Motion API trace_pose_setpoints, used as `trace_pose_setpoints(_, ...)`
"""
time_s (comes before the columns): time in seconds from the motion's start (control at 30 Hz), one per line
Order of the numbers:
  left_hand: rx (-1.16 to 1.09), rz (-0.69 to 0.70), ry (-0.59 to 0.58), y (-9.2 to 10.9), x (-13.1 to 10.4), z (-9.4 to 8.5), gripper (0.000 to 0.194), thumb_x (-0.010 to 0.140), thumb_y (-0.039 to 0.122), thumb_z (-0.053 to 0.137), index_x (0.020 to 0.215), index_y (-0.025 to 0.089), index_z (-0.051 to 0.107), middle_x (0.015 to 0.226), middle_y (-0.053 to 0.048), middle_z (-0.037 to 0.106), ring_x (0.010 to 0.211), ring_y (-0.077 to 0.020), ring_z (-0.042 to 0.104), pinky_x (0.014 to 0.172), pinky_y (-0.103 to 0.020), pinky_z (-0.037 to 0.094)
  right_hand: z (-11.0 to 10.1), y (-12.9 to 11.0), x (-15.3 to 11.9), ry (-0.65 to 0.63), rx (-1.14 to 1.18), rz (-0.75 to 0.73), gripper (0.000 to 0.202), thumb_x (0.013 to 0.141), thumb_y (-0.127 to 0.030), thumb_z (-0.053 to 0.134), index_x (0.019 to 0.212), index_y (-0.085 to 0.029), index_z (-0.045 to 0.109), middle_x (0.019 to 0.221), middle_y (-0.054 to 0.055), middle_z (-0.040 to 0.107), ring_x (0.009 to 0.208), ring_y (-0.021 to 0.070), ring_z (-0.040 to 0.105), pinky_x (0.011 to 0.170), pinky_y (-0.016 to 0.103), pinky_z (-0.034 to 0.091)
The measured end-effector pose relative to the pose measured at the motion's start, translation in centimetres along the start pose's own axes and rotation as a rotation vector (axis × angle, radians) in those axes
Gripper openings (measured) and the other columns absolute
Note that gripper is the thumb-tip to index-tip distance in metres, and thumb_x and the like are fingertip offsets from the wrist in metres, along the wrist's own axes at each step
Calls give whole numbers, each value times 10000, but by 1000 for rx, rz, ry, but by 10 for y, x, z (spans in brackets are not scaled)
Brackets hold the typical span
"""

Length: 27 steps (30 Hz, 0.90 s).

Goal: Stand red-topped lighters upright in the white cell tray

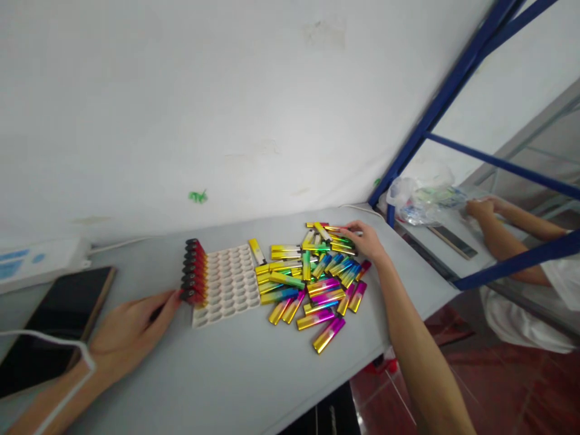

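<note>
A white tray [233,281] with rows of oval slots lies on the grey table [217,374]. Along its left edge stands a row of red-and-gold lighters [197,272] with black tops. My left hand [136,323] has its fingers pinched at the near end of that row, on a lighter. To the right of the tray is a loose pile of shiny lighters [317,296] in yellow, green, blue and magenta. My right hand [365,241] is at the far right of the pile, its fingers closed on the end of a red-and-gold lighter.
A dark phone [58,320] and a white box [40,263] lie at the left, with a white cable [58,339] crossing my left wrist. A blue metal frame [412,145] stands at the right. Beyond it, a person's hands [483,208] are near plastic bags [419,202].
</note>
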State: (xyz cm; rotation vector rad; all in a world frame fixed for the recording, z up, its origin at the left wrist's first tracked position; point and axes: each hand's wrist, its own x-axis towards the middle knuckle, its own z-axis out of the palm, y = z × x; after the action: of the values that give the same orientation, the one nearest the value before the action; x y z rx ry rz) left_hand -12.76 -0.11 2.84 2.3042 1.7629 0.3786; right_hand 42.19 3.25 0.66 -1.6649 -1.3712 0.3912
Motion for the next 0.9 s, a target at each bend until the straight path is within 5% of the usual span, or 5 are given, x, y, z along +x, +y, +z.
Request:
trace_pose_setpoints(0.27, -109, 67, -37, 10, 3, -3, 612, 1029, 564, 318, 849, 226, 795, 709, -105, 778, 654, -278, 700, 661, -347, 423, 9, -68, -23, 260, 641, -16, 559, 757, -667, 893, 986, -288, 550, 824, -34, 696, 795, 191, 745, 809, 390, 651)
trace_pose_setpoints(0.43, -163, 99, -26, 11, -1, 0, 566, 1083, 517, 337, 742, 228, 683, 628, -44, 669, 595, -204, 586, 638, -327, 335, 55, -154, -102, -98, 783, -8, 310, 1038, -602, 697, 1187, -364, 566, 747, -81, 563, 473, 102, 450, 423, 208, 349)
trace_pose_setpoints(0.57, -202, 129, -6, 10, -3, 1, 553, 1106, 491, 353, 700, 227, 619, 584, -15, 596, 559, -179, 514, 623, -328, 287, 119, -205, -155, -438, 649, 60, 436, 1003, -731, 666, 1054, -302, 605, 632, -94, 383, 479, 116, 319, 429, 238, 253)
trace_pose_setpoints(0.7, -243, 153, 10, 9, -4, 1, 552, 1115, 499, 355, 707, 231, 612, 605, -21, 611, 586, -191, 550, 635, -328, 300, 165, -224, -173, -402, 508, 42, 633, 982, -818, 585, 709, -257, 476, 611, -50, 406, 559, 129, 348, 483, 272, 257)
trace_pose_setpoints(0.9, -295, 156, 21, 9, -4, 1, 535, 1106, 514, 361, 694, 242, 566, 586, -9, 575, 584, -195, 543, 644, -335, 293, 180, -222, -169, -314, 452, 96, 563, 960, -686, 602, 631, -264, 428, 582, -49, 371, 581, 139, 343, 518, 284, 244)
